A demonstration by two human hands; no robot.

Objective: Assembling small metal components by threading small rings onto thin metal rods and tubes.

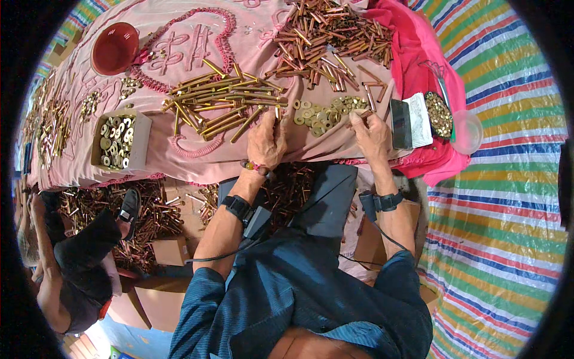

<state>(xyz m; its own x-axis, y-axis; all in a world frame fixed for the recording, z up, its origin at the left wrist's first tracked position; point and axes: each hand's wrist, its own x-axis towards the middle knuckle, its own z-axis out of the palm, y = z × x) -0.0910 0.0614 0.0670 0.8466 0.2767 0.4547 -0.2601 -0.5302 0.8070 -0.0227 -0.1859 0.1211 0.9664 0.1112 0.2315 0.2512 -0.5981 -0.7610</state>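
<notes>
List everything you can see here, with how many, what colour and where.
table cloth: one, pink, covers the table
long tubes: a heap, brass, centre of the cloth
short tubes: a big heap, copper, far right
washers: a pile, brass, between the hands
box of washers: one, cardboard, left
bowl: one, red, far left
phone: one, dark, right edge
mat: one, striped, floor on the right
another person: one, dark clothes, lower left
left hand: on a brass tube
right hand: pinching a small part
</notes>
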